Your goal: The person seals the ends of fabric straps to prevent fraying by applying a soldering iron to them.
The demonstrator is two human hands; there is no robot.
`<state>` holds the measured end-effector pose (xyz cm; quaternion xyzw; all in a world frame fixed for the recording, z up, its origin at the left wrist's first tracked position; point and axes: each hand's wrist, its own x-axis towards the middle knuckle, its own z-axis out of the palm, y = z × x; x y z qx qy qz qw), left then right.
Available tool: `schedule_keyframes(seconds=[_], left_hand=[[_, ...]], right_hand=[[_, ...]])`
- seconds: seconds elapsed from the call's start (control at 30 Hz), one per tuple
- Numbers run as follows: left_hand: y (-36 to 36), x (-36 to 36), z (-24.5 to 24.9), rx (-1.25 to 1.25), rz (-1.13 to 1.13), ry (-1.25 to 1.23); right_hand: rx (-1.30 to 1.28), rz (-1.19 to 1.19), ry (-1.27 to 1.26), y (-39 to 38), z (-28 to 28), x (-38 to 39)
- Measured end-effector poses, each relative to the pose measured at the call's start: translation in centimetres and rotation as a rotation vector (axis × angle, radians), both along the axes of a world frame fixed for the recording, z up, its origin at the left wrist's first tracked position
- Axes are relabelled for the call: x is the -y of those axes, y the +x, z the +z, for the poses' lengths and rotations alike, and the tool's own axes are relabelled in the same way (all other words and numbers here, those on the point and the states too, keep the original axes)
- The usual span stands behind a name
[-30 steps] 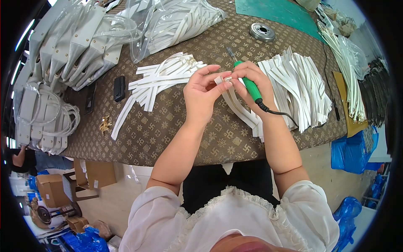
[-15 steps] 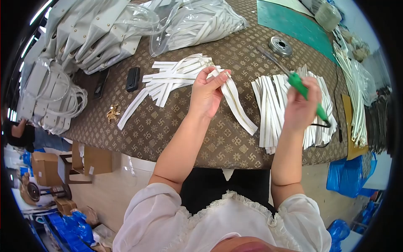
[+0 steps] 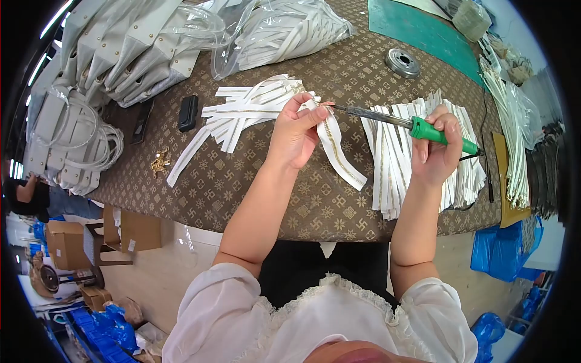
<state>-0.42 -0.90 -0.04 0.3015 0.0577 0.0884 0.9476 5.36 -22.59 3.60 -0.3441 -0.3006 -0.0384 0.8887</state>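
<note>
Between thumb and fingers, my left hand [image 3: 298,132] pinches the upper end of a white zipper [image 3: 338,151] with gold teeth; its free end hangs down to the right. My right hand [image 3: 440,142] is closed around the green handle of a soldering iron [image 3: 387,117]. The iron's tip points left and is at the pinched end of the zipper; whether it touches is too small to tell. A loose heap of white zippers [image 3: 242,112] lies left of my left hand. Under my right hand is a row of more zippers [image 3: 387,175].
A round metal tin [image 3: 402,63] sits near a green mat [image 3: 417,30]. Small gold pieces [image 3: 160,162] and a black block [image 3: 188,114] lie at left. White bags [image 3: 127,54] and a plastic bag of zippers [image 3: 290,36] stand behind. A cord runs along the right.
My right hand has swung the soldering iron's tip down and left, from near the metal tin to the zipper end. My left hand keeps its pinch, nearly still.
</note>
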Motion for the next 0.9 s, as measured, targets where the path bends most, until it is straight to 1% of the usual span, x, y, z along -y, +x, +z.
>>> schedule_keyframes(seconds=[0.2, 0.33, 0.5, 0.6, 0.73, 0.83, 0.9], left_hand=[[-0.1, 0.0, 0.0, -0.007, -0.034, 0.030], [-0.1, 0.0, 0.2, -0.009, -0.016, -0.039], [-0.2, 0.1, 0.4, -0.020, 0.021, -0.013], [-0.2, 0.2, 0.3, -0.006, 0.039, 0.022], [-0.2, 0.3, 0.5, -0.033, 0.083, 0.053], [0.1, 0.4, 0.3, 0.003, 0.153, 0.039], [0.1, 0.3, 0.2, 0.001, 0.157, 0.047]], right_hand=[[0.007, -0.028, -0.032, -0.1, 0.1, -0.2], [0.029, -0.042, -0.046, -0.1, 0.0, -0.2], [0.065, -0.068, -0.073, -0.5, 0.0, -0.3], [0.143, -0.167, -0.136, -0.8, 0.1, -0.5], [0.219, -0.205, -0.180, -1.1, 0.2, -0.6], [0.226, -0.218, -0.170, -1.2, 0.3, -0.5], [0.230, -0.223, -0.165, -1.1, 0.3, -0.5]])
